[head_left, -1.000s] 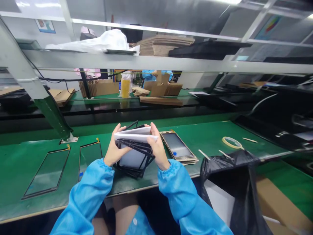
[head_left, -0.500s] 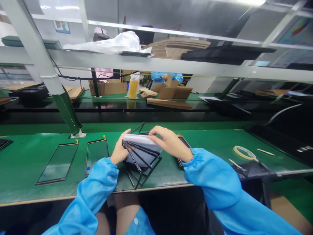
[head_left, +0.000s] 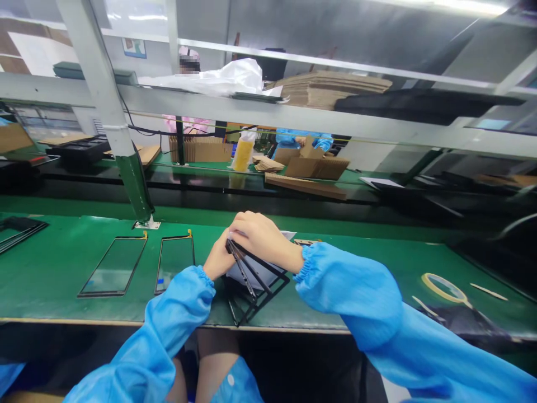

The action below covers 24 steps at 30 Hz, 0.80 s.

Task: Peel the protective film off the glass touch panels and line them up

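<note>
Several thin black frames [head_left: 268,287] are bunched above the green bench in front of me, tilted and fanned out. My left hand [head_left: 218,256] is closed on their upper left corner. Across the top reaches my right hand [head_left: 262,238], its fingers closed beside the left fingertips at that same corner; what they pinch is hidden. A pale sheet [head_left: 289,234] shows behind my right hand and between the frames. Left of my hands, two glass panels with black borders lie flat, a wider one [head_left: 115,266] and a narrower one [head_left: 175,263], each with a yellow tab.
A yellowish tape roll [head_left: 443,287], a thin stick [head_left: 489,291] and black plastic [head_left: 470,323] lie at the right. More black frames [head_left: 20,230] rest at far left. A post [head_left: 134,184] rises behind the panels. Across the line, people work near cardboard pieces [head_left: 316,166].
My right hand has moved left across the sheet to meet my left hand at the frames' corner. The camera view has shifted, so the bench things sit elsewhere in the picture.
</note>
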{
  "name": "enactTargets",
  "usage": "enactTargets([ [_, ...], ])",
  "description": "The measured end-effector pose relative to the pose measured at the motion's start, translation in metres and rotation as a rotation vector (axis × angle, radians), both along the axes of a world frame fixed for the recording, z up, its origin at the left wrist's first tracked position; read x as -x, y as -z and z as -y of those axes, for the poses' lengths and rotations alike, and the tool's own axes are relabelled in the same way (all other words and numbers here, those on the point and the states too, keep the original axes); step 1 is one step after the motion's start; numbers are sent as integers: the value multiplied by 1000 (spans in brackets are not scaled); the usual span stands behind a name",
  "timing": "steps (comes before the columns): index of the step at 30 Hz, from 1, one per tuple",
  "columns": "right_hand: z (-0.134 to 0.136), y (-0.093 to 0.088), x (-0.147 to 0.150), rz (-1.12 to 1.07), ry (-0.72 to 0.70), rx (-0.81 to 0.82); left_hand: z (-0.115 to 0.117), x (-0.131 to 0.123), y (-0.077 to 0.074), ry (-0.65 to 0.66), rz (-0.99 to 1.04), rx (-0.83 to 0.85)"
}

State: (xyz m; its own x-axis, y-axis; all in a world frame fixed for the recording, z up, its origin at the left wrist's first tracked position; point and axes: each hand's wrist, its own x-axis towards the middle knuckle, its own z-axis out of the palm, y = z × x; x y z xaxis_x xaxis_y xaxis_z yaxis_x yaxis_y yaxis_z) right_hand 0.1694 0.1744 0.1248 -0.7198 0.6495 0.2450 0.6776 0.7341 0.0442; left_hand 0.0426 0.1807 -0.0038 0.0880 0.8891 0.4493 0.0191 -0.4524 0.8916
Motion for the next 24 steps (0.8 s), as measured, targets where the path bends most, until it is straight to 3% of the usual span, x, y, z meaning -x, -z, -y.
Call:
enactTargets([
  [6,-2,-22,-6,-54,-63,-125,-4,1,2,50,16,28],
  [11,-10,-46,-14,-62,-120,-86,-6,3,4,77,28,73],
  [17,-22,-73,-17,-142,-155,-192,-6,4,-1,71,21,90],
  [21,-13,-107,-15,-210,36,-250,-6,4,-3,56,6,93],
  [24,2,-142,-38,-399,240,-315,-9,4,-5,20,-12,80],
])
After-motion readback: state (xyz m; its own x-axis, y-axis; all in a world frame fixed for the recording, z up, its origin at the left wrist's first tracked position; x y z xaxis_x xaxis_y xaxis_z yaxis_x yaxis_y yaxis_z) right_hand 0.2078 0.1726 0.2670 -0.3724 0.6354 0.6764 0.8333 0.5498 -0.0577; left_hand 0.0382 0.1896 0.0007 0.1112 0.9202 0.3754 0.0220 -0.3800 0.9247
